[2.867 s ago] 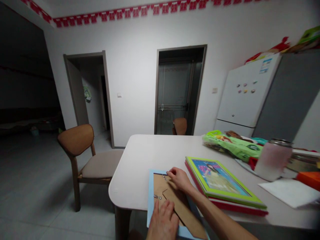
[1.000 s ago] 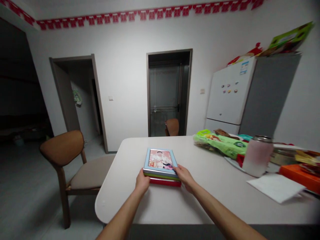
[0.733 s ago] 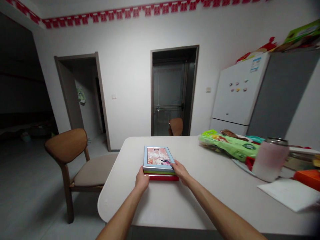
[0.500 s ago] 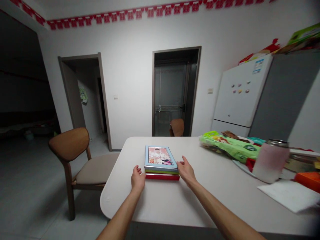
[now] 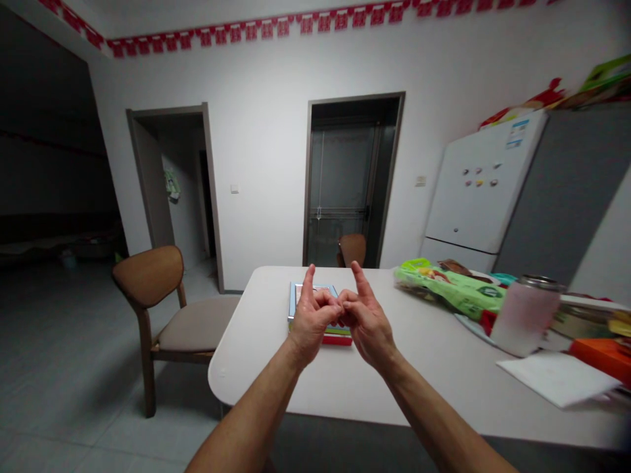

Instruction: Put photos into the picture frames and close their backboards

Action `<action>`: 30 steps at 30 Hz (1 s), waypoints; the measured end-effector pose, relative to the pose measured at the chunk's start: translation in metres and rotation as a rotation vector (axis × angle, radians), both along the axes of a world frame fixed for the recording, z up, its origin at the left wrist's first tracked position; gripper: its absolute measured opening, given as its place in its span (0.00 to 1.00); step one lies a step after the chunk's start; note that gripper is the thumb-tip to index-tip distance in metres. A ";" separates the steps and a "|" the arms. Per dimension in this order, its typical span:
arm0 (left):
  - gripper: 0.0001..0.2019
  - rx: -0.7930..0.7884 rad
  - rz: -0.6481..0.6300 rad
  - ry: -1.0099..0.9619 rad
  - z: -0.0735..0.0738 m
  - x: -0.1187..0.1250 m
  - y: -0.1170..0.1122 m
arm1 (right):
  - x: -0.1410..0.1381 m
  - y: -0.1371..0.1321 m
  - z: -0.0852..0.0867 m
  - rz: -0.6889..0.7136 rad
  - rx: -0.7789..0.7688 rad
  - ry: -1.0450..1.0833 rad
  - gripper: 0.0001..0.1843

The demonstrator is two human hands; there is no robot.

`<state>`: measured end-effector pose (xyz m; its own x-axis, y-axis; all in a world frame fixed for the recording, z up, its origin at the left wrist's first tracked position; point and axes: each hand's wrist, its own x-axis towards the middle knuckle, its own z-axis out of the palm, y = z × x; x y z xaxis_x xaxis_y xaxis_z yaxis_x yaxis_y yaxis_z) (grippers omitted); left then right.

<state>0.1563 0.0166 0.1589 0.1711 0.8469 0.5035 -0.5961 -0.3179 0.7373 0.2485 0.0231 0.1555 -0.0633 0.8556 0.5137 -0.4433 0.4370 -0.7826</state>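
My left hand (image 5: 308, 325) and my right hand (image 5: 371, 325) meet in the air over the near part of a small stack. Each index finger points up, while the other fingers are curled and touch those of the opposite hand. I see nothing held in either. Behind them, the light blue picture frame (image 5: 292, 303) lies on top, mostly covered by my hands. Below it show a thin green edge and the red bottom frame (image 5: 337, 340). The stack rests on the white table (image 5: 261, 335).
A green plastic package (image 5: 451, 289), a pinkish jar with a metal lid (image 5: 526, 318), a white sheet (image 5: 557, 379) and an orange box (image 5: 604, 358) sit along the table's right side. A wooden chair (image 5: 150, 279) stands at the left, with a fridge (image 5: 480, 190) behind on the right.
Both hands have left the sides of the stack, risen and come together in front of it, index fingers now raised. The view has shifted slightly; the stack appears unmoved on the table.
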 end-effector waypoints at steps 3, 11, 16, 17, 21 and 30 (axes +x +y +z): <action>0.41 -0.071 0.011 -0.004 -0.008 -0.002 0.005 | 0.003 0.006 -0.010 -0.016 -0.073 0.008 0.37; 0.28 -0.267 -0.173 -0.004 0.016 -0.017 0.016 | 0.000 0.006 0.013 0.189 -0.280 0.083 0.26; 0.33 -0.334 -0.254 0.121 0.017 -0.020 0.018 | -0.006 0.006 0.018 0.256 -0.371 -0.017 0.32; 0.33 -0.346 -0.245 0.132 0.015 -0.020 0.018 | -0.008 0.006 0.017 0.246 -0.382 -0.033 0.32; 0.33 -0.394 -0.208 0.150 0.006 -0.023 0.021 | -0.012 0.009 0.012 0.212 -0.385 -0.102 0.33; 0.30 -0.642 -0.031 0.163 -0.047 -0.035 0.044 | -0.012 0.075 -0.053 -0.541 0.041 -1.158 0.22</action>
